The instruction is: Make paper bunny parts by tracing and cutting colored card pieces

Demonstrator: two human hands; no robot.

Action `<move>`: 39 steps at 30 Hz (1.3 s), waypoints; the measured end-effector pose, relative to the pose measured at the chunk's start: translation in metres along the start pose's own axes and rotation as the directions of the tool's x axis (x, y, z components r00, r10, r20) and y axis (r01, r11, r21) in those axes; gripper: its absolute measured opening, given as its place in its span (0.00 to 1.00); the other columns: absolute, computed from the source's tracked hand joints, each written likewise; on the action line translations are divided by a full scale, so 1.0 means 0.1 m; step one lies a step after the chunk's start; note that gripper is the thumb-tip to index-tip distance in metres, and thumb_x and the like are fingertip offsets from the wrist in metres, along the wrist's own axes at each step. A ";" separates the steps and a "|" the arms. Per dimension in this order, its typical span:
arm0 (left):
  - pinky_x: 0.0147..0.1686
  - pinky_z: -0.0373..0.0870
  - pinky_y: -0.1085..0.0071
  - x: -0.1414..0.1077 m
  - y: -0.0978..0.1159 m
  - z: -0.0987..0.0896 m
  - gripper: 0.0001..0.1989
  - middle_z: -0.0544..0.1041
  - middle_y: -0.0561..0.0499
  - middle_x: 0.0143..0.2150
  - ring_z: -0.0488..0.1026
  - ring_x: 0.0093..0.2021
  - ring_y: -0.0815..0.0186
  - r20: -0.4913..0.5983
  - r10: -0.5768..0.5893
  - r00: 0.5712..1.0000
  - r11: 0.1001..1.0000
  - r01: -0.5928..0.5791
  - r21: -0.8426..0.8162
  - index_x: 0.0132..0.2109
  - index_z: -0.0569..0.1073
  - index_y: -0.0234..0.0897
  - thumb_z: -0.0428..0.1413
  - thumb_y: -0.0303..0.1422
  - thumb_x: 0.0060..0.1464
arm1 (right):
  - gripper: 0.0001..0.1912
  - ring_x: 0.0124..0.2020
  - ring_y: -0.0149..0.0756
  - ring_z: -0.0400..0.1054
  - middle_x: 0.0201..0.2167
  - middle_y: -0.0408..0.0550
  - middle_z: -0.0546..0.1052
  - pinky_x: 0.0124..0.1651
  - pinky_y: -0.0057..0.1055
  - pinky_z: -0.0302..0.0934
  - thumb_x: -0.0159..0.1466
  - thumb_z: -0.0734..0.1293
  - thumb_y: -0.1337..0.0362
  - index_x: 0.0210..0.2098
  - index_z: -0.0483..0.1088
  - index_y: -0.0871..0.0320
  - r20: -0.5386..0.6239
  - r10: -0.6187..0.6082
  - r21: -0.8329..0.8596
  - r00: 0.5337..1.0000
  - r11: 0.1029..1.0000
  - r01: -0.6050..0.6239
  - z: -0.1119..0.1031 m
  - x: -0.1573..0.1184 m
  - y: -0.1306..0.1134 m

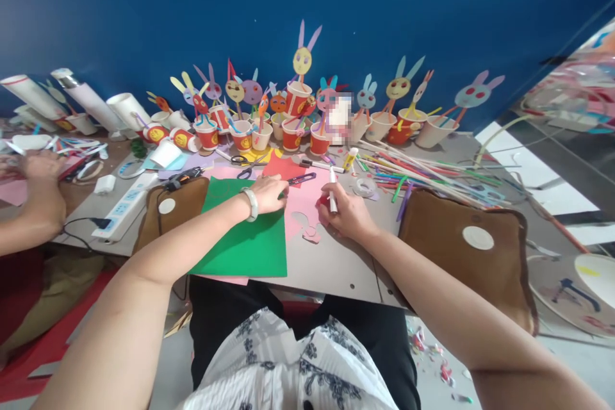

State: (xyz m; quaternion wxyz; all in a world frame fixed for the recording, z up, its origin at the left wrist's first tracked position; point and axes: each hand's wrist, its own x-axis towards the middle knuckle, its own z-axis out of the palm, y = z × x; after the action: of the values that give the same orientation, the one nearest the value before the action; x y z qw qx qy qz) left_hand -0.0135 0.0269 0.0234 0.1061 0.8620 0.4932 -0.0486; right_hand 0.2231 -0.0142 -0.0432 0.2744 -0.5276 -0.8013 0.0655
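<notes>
My left hand (269,194), with a pale bangle at the wrist, rests over the upper right part of a green sheet (245,237). Its fingers are slightly bent, and their tips come close to a dark blue slim tool (302,178), perhaps a cutter; whether they touch it is unclear. In my right hand (350,210) a white marker (332,187) stands nearly upright above the table. Pink paper (298,208) lies between the hands, with a cut-out pink paper piece (310,230) near the right fingers. Scissors (250,170) lie behind my left hand.
Several paper cups with paper rabbit faces (302,61) line the blue wall. Colourful pipe cleaners (423,173) and a brown cushion (461,240) are at right. A glue stick (350,159), a power strip (127,208) and another person's hand (41,166) are also around.
</notes>
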 end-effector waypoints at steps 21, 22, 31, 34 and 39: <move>0.56 0.65 0.56 -0.09 -0.12 0.26 0.27 0.68 0.44 0.53 0.66 0.56 0.51 -0.016 0.070 0.997 0.992 -0.071 -0.106 0.50 0.72 0.39 0.64 0.50 0.49 | 0.12 0.27 0.37 0.75 0.34 0.46 0.82 0.32 0.31 0.62 0.63 0.63 0.62 0.47 0.65 0.55 -0.014 -0.063 0.012 0.998 0.998 0.063 0.00 0.01 0.02; 0.55 0.65 0.56 -0.08 -0.14 0.28 0.27 0.69 0.45 0.52 0.66 0.55 0.51 -0.034 0.073 0.997 0.991 -0.076 -0.112 0.50 0.72 0.38 0.64 0.50 0.49 | 0.12 0.28 0.37 0.75 0.34 0.46 0.82 0.33 0.31 0.63 0.63 0.63 0.62 0.47 0.65 0.55 -0.023 -0.070 0.011 0.997 0.997 0.070 0.00 0.01 0.02; 0.54 0.65 0.59 0.01 -0.20 0.40 0.20 0.72 0.43 0.49 0.69 0.52 0.54 -0.162 0.119 0.980 0.985 -0.137 -0.103 0.46 0.73 0.35 0.54 0.49 0.62 | 0.12 0.27 0.37 0.75 0.33 0.47 0.81 0.32 0.31 0.64 0.64 0.64 0.60 0.47 0.66 0.55 -0.056 -0.059 -0.005 0.997 0.998 0.058 0.05 0.02 0.03; 0.54 0.65 0.59 -0.01 -0.16 0.37 0.20 0.72 0.42 0.49 0.69 0.51 0.54 -0.156 0.123 0.980 0.989 -0.133 -0.057 0.46 0.73 0.34 0.52 0.48 0.64 | 0.13 0.30 0.38 0.76 0.34 0.47 0.82 0.34 0.32 0.66 0.64 0.64 0.59 0.47 0.66 0.54 -0.058 -0.060 0.005 0.996 0.998 0.061 0.06 0.02 0.03; 0.53 0.67 0.59 -0.07 -0.07 0.24 0.21 0.73 0.39 0.50 0.70 0.52 0.52 -0.058 0.137 0.989 0.991 -0.136 0.021 0.48 0.73 0.33 0.53 0.47 0.62 | 0.13 0.29 0.39 0.76 0.33 0.47 0.82 0.32 0.32 0.65 0.64 0.64 0.59 0.48 0.66 0.55 -0.057 -0.072 -0.009 0.996 0.997 0.072 0.06 0.02 0.06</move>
State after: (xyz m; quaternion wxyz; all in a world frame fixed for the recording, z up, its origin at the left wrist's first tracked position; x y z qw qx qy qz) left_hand -0.0227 0.0186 0.0006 0.0874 0.8956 0.4357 -0.0198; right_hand 0.2241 -0.0086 -0.0500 0.2976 -0.5009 -0.8119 0.0377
